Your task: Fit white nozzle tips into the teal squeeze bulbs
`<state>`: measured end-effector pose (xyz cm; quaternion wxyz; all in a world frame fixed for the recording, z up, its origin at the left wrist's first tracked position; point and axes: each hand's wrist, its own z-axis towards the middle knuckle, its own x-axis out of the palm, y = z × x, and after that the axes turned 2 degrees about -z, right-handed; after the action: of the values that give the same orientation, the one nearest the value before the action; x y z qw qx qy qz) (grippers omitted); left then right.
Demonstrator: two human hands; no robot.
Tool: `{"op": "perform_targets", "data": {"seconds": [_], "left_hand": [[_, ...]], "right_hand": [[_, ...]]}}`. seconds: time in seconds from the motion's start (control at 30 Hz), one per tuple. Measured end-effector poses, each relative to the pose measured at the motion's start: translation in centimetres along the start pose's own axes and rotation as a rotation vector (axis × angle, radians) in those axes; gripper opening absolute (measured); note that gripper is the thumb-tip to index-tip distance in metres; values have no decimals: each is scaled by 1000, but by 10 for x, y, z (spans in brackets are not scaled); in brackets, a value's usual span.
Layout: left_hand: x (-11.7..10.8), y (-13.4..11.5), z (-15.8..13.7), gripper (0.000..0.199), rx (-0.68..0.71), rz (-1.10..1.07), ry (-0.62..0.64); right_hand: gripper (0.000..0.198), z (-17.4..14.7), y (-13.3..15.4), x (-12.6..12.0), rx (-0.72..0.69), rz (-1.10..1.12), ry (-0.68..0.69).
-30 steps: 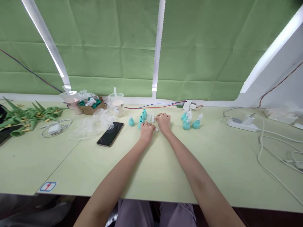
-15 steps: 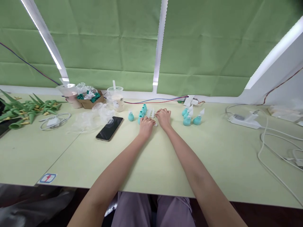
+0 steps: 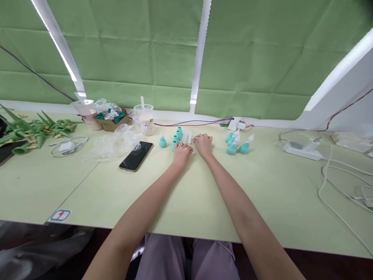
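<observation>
Left hand [image 3: 182,153] and right hand [image 3: 203,144] are resting beside white pieces [image 3: 190,138] near the far edge of the desk [image 3: 192,202], apparently for steadying; cannot tell if either grip is clamped. Long axes are seemingly running toward that edge; open teal bulbs [image 3: 176,139] are standing mouths-up, probably for quick reach.

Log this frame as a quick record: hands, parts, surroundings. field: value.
left_hand: left hand at near end of row; grip unclear
right_hand: right hand, fingertips by the white pieces; grip unclear
between_hands: small white pieces
row: open-mouthed teal bulbs, left of the white pieces
right_group: teal bulbs with pointed white tips
left_side: phone, crumpled clear plastic, cardboard box
right_side: white power strip
surface: pale green table
</observation>
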<state>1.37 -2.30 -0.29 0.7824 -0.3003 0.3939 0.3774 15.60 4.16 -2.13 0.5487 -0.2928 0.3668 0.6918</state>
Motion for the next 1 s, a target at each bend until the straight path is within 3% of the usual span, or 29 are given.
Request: {"op": "perform_targets", "data": {"seconds": [1.0], "left_hand": [[6,3,1,21,9,-4,15]], "right_hand": [[19,1,-2,-2,49,73,59]]}}
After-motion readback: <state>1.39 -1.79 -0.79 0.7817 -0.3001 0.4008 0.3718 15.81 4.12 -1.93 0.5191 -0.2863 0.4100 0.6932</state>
